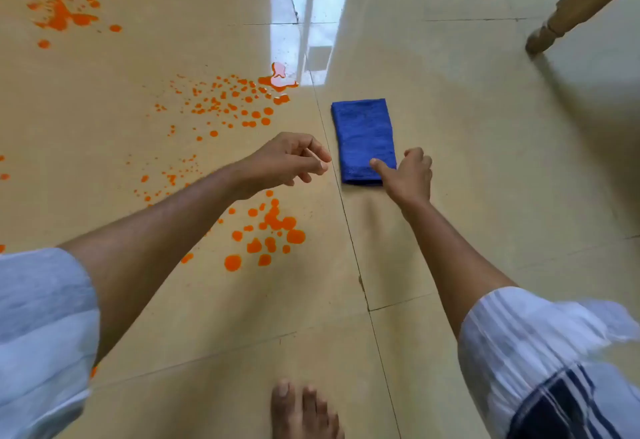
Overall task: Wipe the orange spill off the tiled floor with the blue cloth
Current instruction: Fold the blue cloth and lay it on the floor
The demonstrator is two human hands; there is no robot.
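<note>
A folded blue cloth (363, 137) lies flat on the beige tiled floor (467, 161), just right of a grout line. My right hand (408, 175) is at the cloth's near right corner, thumb resting on its top surface, fingers curled beside the edge. My left hand (291, 161) hovers to the left of the cloth, fingers loosely curled and empty. Orange spill (270, 230) spreads over the left tiles in several patches: big drops below my left hand, a spray of small dots (228, 102) further away, a smeared blot (62, 12) at far left.
A wooden furniture leg (554, 26) stands at the upper right. My bare foot (301, 411) is at the bottom centre. A bright window reflection lies on the floor beyond the cloth. White sleeves frame both lower corners.
</note>
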